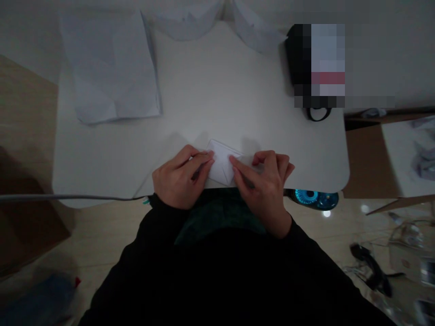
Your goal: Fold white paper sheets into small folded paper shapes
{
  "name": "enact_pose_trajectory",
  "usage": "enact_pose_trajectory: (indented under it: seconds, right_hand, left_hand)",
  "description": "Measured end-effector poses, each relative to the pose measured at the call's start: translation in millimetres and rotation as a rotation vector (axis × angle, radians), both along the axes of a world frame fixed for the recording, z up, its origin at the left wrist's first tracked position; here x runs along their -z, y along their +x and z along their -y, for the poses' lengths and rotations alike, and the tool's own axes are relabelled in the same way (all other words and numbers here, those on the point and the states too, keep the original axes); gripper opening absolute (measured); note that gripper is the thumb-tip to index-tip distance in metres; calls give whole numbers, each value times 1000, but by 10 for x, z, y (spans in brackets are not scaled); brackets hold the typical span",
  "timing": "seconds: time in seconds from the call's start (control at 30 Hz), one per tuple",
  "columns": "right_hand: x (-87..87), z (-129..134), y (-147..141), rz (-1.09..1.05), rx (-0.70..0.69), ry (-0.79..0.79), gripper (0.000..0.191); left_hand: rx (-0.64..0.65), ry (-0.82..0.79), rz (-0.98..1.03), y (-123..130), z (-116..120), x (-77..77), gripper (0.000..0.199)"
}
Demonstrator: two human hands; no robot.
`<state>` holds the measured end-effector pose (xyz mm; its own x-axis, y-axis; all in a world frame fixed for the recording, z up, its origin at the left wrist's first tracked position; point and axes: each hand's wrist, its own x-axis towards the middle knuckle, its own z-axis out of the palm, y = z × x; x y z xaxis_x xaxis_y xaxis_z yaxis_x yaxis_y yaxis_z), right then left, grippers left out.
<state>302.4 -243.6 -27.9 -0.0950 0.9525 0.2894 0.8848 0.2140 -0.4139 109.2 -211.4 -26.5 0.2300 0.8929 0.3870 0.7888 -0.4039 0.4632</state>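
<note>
A small folded piece of white paper (222, 164) lies at the front edge of the white table (217, 95), with crease lines on its face. My left hand (185, 176) pinches its left side between thumb and fingertips. On the other side, my right hand (263, 181) grips the paper's right edge with thumb and index finger, the remaining fingers curled away from it. Parts of the paper's edges are hidden under my fingertips.
A stack of white paper sheets (112, 68) rests at the back left. Two folded paper shapes (190, 22) stand at the back. A black bag-like item (297, 63), partly pixelated, is at the back right. A grey cable (84, 197) crosses the front left. An open cardboard box (370, 158) stands right.
</note>
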Motion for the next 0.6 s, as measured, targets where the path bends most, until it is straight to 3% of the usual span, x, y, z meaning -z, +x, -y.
enact_pose_trajectory:
  seconds: [0.3, 0.43, 0.5, 0.6]
  right_hand:
    - [33, -22, 72, 88, 40, 110, 28]
    - [-18, -6, -30, 134, 45, 142, 28]
    - [-41, -8, -109, 143, -20, 145, 32]
    - [-29, -36, -200, 100, -232, 175, 37]
  left_hand:
    - [-45, 36, -124, -66, 8, -5, 13]
    - [-22, -10, -198, -48, 32, -25, 27]
    - [10, -26, -216, -38, 35, -27, 32]
    - [32, -23, -192, -46, 15, -20, 31]
